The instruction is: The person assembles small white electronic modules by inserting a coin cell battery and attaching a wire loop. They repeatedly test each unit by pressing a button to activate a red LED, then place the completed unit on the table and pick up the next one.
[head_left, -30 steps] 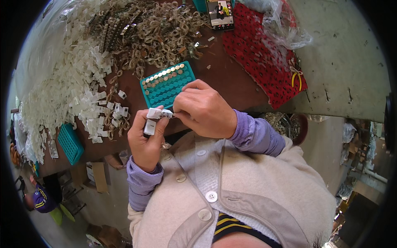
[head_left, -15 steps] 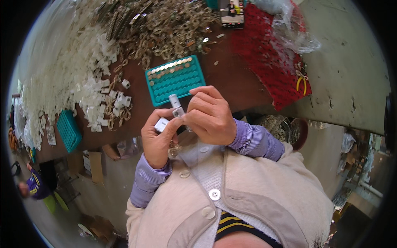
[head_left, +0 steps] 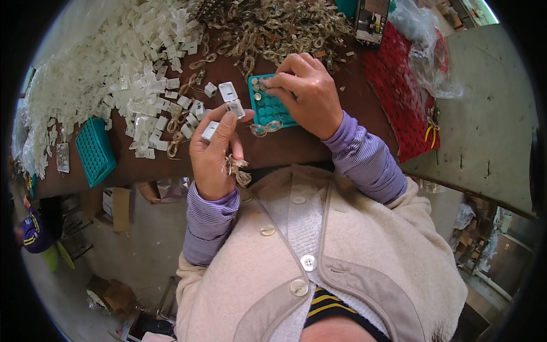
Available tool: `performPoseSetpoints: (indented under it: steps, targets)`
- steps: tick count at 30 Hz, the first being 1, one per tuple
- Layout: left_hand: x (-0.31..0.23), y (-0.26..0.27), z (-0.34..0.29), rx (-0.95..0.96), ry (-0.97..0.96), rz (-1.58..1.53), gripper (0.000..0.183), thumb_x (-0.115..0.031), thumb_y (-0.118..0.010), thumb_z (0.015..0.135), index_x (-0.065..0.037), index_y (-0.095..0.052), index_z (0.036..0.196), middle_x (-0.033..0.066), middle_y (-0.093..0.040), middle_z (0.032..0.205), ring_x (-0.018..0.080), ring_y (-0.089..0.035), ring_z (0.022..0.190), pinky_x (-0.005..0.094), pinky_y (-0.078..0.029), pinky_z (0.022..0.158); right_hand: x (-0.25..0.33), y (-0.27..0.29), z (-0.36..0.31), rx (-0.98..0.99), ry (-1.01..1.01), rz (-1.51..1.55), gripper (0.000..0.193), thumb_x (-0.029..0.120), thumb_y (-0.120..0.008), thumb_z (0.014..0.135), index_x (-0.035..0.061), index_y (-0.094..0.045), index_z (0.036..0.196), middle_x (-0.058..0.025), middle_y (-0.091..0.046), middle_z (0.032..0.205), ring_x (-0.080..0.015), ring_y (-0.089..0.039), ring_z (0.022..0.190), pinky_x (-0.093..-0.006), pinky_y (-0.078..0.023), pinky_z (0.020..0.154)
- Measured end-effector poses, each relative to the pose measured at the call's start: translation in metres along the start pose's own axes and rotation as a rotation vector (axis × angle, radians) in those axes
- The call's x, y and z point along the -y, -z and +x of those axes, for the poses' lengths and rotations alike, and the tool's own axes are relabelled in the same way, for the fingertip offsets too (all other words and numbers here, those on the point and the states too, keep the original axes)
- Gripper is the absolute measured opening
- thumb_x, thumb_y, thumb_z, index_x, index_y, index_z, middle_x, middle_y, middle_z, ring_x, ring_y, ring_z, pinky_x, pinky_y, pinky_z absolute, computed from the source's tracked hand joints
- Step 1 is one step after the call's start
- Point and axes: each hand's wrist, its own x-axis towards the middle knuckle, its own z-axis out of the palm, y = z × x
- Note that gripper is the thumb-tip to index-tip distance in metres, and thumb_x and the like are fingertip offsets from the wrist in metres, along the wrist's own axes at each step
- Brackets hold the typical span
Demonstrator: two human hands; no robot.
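Observation:
My left hand [head_left: 213, 165] grips a small white plastic case [head_left: 234, 109], its open half [head_left: 227, 91] pointing away from me. Tucked between its fingers is another white case [head_left: 209, 131], and a bundle of clear wire [head_left: 243, 178] hangs below the palm. My right hand [head_left: 310, 94] reaches over the teal tray [head_left: 272, 106], covering much of it. Its thumb and fingertips come together beside several round metal discs [head_left: 258, 96], which look like button cells; whether one is pinched is unclear. A coiled loop of clear wire [head_left: 263, 129] shows at the tray's near edge.
White plastic cases [head_left: 131, 80] are heaped at the left beside a second teal tray [head_left: 94, 151]. Wire bundles [head_left: 279, 34] pile up at the back. A phone [head_left: 371, 23] stands far right of them; red cloth [head_left: 399, 102] carries plastic film and yellow-handled pliers [head_left: 431, 134].
My right hand has left the case and moved away from me to the tray's discs. My left hand keeps the white case, raised slightly. The view has shifted.

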Motion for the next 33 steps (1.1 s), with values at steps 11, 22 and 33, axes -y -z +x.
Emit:
performPoseSetpoints:
  steps: [11, 22, 33]
  targets:
    - [0.004, 0.005, 0.012, 0.048, 0.066, 0.018, 0.028, -0.018, -0.063, 0.111, 0.0, -0.068, 0.132, 0.0184, -0.079, 0.116, 0.0037, -0.051, 0.052, 0.0192, -0.04, 0.045, 0.003, -0.006, 0.005, 0.074, 0.116, -0.016, 0.013, 0.006, -0.076, 0.083, 0.0066, -0.073, 0.096, -0.007, -0.064, 0.094, -0.0272, -0.065, 0.093, -0.042, -0.053, 0.085]
    - [0.005, -0.023, -0.014, 0.067, -0.039, 0.162, 0.034, -0.01, -0.076, 0.102, -0.002, -0.069, 0.135, 0.0015, -0.073, 0.097, 0.0019, -0.054, 0.062, 0.0177, -0.04, 0.051, 0.042, 0.021, -0.016, -0.165, 0.063, 0.348, 0.019, 0.0, -0.078, 0.077, 0.0012, -0.075, 0.096, -0.0089, -0.059, 0.087, -0.0262, -0.066, 0.078, -0.0378, -0.056, 0.069]
    - [0.006, -0.029, -0.02, 0.046, 0.038, 0.192, 0.033, -0.006, -0.082, 0.097, -0.004, -0.071, 0.129, -0.0014, -0.069, 0.093, 0.0022, -0.055, 0.061, 0.0185, -0.04, 0.05, 0.051, 0.035, -0.029, -0.169, -0.041, 0.436, 0.015, -0.004, -0.079, 0.083, 0.0008, -0.071, 0.096, -0.0109, -0.064, 0.091, -0.0273, -0.069, 0.079, -0.0368, -0.057, 0.067]
